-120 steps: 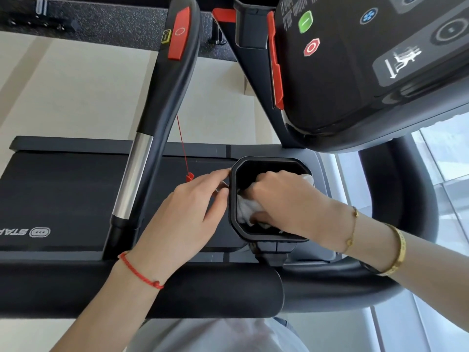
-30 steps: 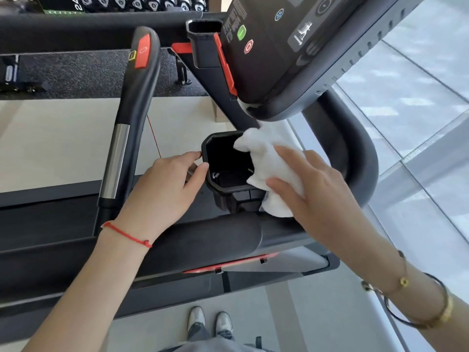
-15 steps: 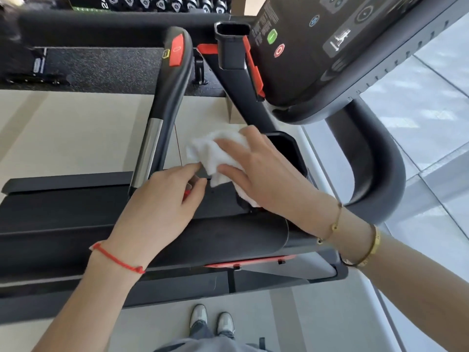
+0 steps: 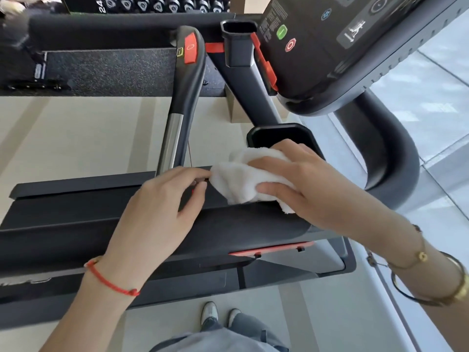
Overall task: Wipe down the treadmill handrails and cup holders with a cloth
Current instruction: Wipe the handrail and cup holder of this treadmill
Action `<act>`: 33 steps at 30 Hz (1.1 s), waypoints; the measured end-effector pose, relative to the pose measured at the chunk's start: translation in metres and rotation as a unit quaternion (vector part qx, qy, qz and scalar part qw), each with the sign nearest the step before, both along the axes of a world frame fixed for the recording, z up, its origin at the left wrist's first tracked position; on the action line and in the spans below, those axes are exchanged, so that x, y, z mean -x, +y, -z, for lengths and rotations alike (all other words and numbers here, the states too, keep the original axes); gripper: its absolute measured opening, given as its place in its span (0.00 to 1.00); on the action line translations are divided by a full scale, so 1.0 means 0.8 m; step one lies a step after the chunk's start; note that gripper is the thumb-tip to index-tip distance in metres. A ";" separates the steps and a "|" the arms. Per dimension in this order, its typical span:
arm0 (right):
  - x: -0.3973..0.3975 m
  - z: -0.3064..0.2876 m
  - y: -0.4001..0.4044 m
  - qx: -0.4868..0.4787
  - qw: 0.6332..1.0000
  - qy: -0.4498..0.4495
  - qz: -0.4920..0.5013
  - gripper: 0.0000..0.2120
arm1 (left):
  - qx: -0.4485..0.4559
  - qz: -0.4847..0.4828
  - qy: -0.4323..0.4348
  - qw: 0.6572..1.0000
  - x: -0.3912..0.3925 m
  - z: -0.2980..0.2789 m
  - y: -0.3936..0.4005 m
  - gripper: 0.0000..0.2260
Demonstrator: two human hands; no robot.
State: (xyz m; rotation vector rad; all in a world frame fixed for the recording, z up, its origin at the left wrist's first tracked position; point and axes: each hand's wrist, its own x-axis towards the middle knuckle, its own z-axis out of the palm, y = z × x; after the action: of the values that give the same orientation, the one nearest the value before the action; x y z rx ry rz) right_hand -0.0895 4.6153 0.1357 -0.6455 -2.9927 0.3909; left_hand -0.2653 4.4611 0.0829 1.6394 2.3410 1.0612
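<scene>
Both hands worked at the handrail (image 4: 228,224): the right hand (image 4: 304,189) gripped the cloth (image 4: 243,179) just before the cup holder (image 4: 279,134), while the left hand (image 4: 162,199) pinched something small and red beside it. That could be the safety clip; tugging its cord (image 4: 189,154) might yank it loose.

A single head-worn wide-angle camera looks steeply down and forward from above the padded black front handrail (image 4: 228,224). Both forearms enter from the lower edge, close to the lens. Beyond the handrail the view reaches the tilted dark console (image 4: 342,47); below it, the floor.
</scene>
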 end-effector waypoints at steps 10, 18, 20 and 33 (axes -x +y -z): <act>-0.017 0.015 -0.063 -0.045 0.998 0.032 -0.008 0.21 | -0.025 -0.038 0.051 0.998 0.010 0.017 -0.050 0.10; 0.029 0.043 -0.109 -0.129 0.991 0.016 -0.027 0.22 | -0.025 -0.102 0.086 0.991 -0.006 0.029 -0.090 0.09; 0.032 0.046 -0.113 -0.133 0.990 0.029 -0.032 0.21 | -0.032 -0.127 0.086 0.988 -0.014 0.028 -0.107 0.09; -0.036 0.087 -0.187 -0.032 0.986 0.127 -0.104 0.18 | 0.004 -0.235 0.021 0.972 -0.108 0.055 -0.249 0.13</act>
State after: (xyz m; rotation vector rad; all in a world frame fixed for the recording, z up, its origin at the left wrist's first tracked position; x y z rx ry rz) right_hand -0.0607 4.4658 0.0663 -0.2544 -2.8197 0.3560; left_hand -0.1792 4.2618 0.0390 1.1318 2.8383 1.0869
